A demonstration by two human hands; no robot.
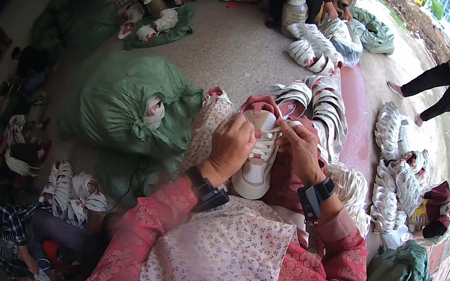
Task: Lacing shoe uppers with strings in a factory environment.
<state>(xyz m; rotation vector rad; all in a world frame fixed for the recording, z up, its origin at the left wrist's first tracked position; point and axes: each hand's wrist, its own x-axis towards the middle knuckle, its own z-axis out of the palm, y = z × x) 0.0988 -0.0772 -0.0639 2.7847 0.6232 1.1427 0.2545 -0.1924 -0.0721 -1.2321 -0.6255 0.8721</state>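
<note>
A white sneaker with a dark pink lining and a beige tongue rests on my lap, toe toward me. White lacing crosses its front. My left hand is closed at the shoe's left eyelet edge, its fingertips gripping the upper there. On the other side, my right hand pinches a white shoelace near the shoe's opening. A floral apron covers my lap, and dark bands with small devices sit on both wrists.
A bulging green sack stands at my left. Stacked white shoes lie ahead to the right, beside a bundle of white laces. More shoe rows line the right. Several people work around me; one person stands outside.
</note>
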